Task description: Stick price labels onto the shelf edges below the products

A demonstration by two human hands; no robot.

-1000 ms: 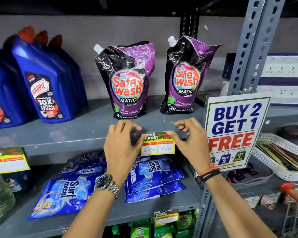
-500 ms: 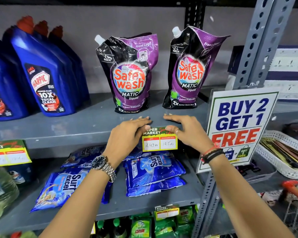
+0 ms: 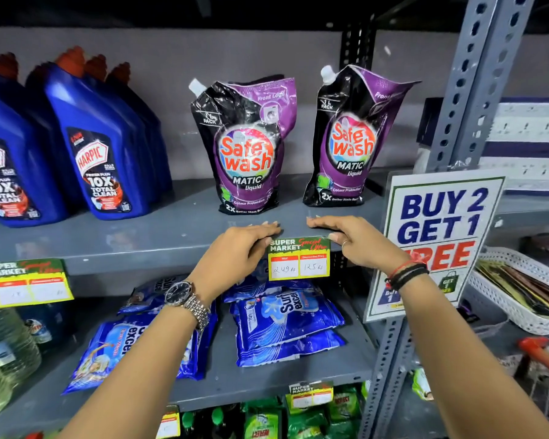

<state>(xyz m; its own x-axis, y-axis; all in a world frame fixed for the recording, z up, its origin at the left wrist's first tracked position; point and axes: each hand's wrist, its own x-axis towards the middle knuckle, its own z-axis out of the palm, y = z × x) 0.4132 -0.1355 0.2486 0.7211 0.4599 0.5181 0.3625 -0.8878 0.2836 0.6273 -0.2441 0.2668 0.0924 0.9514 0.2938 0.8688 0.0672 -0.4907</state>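
A yellow and green price label (image 3: 298, 263) with handwritten prices hangs on the grey shelf edge (image 3: 140, 261), below two purple Safewash pouches (image 3: 246, 147). My left hand (image 3: 238, 248) lies over the shelf lip at the label's top left corner, with the thumb on the label. My right hand (image 3: 352, 239) does the same at the top right corner. Both hands' fingers lie flat on the shelf top, pressing the label's upper strip against the edge.
Blue Harpic bottles (image 3: 102, 144) stand at the left above another price label (image 3: 27, 282). A "Buy 2 Get 1 Free" sign (image 3: 438, 223) hangs on the perforated upright (image 3: 476, 80) at the right. Surf Excel packs (image 3: 286, 324) lie below. A white basket (image 3: 520, 299) sits far right.
A second ago both hands held the label's top just in front of the edge with curled fingers. They have since flattened over the shelf lip, pressing the label onto it.
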